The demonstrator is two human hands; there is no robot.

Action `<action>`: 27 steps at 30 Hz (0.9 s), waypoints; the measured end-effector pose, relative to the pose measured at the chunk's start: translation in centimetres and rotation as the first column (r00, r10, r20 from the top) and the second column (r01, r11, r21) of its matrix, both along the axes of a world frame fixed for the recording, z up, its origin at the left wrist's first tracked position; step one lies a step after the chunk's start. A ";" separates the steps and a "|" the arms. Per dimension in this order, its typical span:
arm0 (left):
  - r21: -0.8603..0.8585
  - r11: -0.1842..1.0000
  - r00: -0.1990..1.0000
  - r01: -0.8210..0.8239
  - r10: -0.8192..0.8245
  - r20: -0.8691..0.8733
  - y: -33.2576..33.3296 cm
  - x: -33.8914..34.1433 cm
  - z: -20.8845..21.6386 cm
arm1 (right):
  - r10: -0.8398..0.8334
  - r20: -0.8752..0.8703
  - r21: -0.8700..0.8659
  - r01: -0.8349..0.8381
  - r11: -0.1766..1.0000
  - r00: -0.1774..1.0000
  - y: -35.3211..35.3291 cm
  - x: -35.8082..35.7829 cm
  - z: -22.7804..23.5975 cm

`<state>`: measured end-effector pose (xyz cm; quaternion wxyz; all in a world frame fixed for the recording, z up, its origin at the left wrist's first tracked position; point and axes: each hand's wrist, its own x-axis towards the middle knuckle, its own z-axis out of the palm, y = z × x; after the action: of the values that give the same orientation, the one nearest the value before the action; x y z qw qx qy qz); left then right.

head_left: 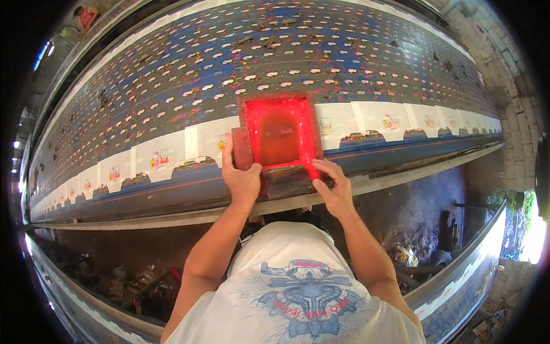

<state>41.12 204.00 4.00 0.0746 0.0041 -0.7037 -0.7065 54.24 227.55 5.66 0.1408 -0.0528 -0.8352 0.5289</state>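
A screen-printing frame (pixel 314 129) with wooden sides lies on the long table in front of me. Red ink coats its inner border, and a darker arched mesh area (pixel 278 137) shows in the middle. My left hand (pixel 242 182) is closed round the lower left side, by a dark wooden block (pixel 241 143) there, thumb on the near edge. At the lower right corner, my right hand (pixel 336 190) grips the frame with fingers on top. Under and beside the frame runs a row of white cut fabric pieces (pixel 117 168), some bearing small coloured cartoon prints.
The table top (pixel 240 63) is dark and blue, covered in rows of small printed marks. A pale rail (pixel 389 179) edges its near side. Another long table (pixel 464 292) stands lower right, and clutter (pixel 143 284) lies lower left. Someone in red (pixel 87 17) is at the far left.
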 end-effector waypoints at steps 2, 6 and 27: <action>-0.027 1.000 1.000 -0.017 0.016 -0.023 3.2 -0.1 -0.6 | 0.000 -0.012 -0.018 -0.001 1.000 1.000 3.5 0.6 -0.3; -0.017 1.000 0.998 -0.002 0.003 0.065 8.2 1.3 -0.7 | 0.041 -0.055 0.025 -0.039 0.999 0.998 8.6 1.5 1.1; -0.043 0.999 0.986 -0.018 0.025 0.163 11.8 3.2 -0.7 | 0.258 -0.040 -0.168 -0.261 0.951 0.965 16.4 4.4 -0.3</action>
<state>44.35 215.83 3.30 0.0245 0.0680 -0.7220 -0.6881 58.63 244.00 5.41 0.0722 0.0498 -0.7848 0.6135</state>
